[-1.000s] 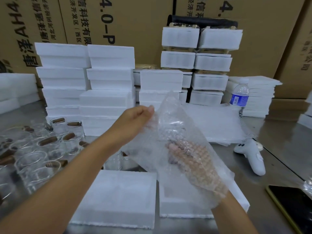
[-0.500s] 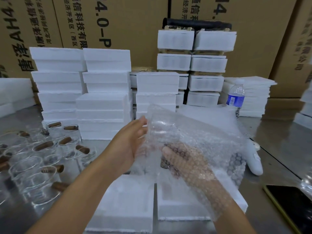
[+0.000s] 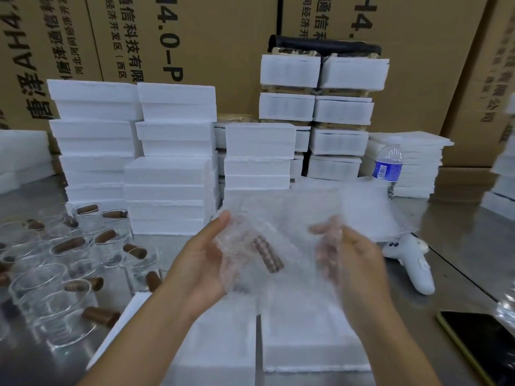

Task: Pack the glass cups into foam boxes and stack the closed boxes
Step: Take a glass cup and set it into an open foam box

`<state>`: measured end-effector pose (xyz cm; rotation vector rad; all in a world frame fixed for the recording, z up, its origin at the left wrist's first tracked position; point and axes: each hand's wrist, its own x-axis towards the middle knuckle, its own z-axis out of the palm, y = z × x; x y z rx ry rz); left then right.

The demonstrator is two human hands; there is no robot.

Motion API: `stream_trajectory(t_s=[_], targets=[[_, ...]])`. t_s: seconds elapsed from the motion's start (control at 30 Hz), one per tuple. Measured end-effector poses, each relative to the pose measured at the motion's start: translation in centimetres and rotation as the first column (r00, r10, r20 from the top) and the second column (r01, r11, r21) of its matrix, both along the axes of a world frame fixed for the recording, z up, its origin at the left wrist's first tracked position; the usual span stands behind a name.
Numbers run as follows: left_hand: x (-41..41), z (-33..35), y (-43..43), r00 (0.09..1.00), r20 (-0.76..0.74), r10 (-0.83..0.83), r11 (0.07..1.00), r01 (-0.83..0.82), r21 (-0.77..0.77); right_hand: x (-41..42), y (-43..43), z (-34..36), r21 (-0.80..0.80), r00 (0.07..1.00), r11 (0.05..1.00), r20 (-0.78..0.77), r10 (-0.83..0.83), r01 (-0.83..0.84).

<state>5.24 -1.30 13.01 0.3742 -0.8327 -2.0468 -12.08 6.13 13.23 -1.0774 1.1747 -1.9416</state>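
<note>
So at this point both hands were up over the two open foam boxes [image 3: 315,341] at the front of the tabletop [image 3: 459,246], working one cup [image 3: 259,254] inside a bubble wrap bag [image 3: 292,232]. Left hand [image 3: 200,263] was cupped around the wrapped cup from the side, fingers curled loosely, not a hard squeeze. Right hand [image 3: 354,254] had its fingers pinched on the right edge of the bag, fingertips showing through the plastic. You could see the cup's brown handle [image 3: 267,257] through the bubbles. More bare cups [image 3: 55,288] sat crowded to the left, with closed boxes [image 3: 170,174] stacked behind. My worry: the cup was only cradled through slippery wrap, so if the bag's opening tipped down or the left hand relaxed, it could slide out and drop onto the foam or the steel. Also, that handle could snag going into the box recess. Swinging an elbow left would knock the loose cups too.
</note>
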Motion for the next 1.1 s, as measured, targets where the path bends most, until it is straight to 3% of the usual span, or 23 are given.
stream_trajectory(t_s=[0.1,0.13,0.2,0.27,0.33,0.4,0.53,0.73,0.97,1.1], targets=[[0.6,-0.7,-0.6,0.989,-0.089,0.121,0.992,-0.118,0.040,-0.8,-0.1,-0.2,-0.221,0.927,0.903,0.161,-0.340,0.369],[0.8,-0.8,-0.6,0.982,-0.114,0.153,0.988,-0.149,0.046,-0.6,-0.1,-0.2,-0.232,0.911,0.883,0.175,-0.374,0.408],[0.8,-0.7,-0.3,0.969,-0.132,0.210,0.978,-0.210,0.021,0.4,-0.9,-0.8,-0.149,0.953,0.944,0.119,-0.277,0.293],[0.6,-0.6,0.1,0.958,-0.145,0.248,0.967,-0.254,-0.018,2.0,-1.5,-1.5,0.027,0.997,0.998,0.035,-0.064,0.063],[0.5,-0.6,0.6,0.955,-0.145,0.257,0.960,-0.269,-0.071,3.3,-1.5,-2.1,0.175,0.988,0.975,-0.057,0.147,-0.135],[0.4,-0.8,1.1,0.962,-0.142,0.232,0.960,-0.250,-0.127,3.7,-1.2,-2.5,0.219,0.972,0.954,-0.072,0.224,-0.204],[0.3,-1.2,1.6,0.976,-0.131,0.176,0.964,-0.198,-0.175,2.6,-1.2,-2.6,0.164,0.986,0.972,0.035,0.162,-0.165],[0.2,-1.7,1.1,0.946,0.011,0.323,0.911,-0.308,-0.273,0.5,-0.6,-1.0,-0.077,0.989,0.995,0.127,0.074,-0.065],[0.5,-2.3,1.4,0.941,0.248,0.231,0.913,-0.122,-0.389,0.1,-0.2,-0.6,-0.170,0.976,0.980,0.176,0.131,-0.101],[1.7,-2.0,1.2,0.824,0.461,0.330,0.783,0.033,-0.621,-0.1,-0.1,-0.4,-0.142,0.983,0.987,0.156,0.095,-0.073]])
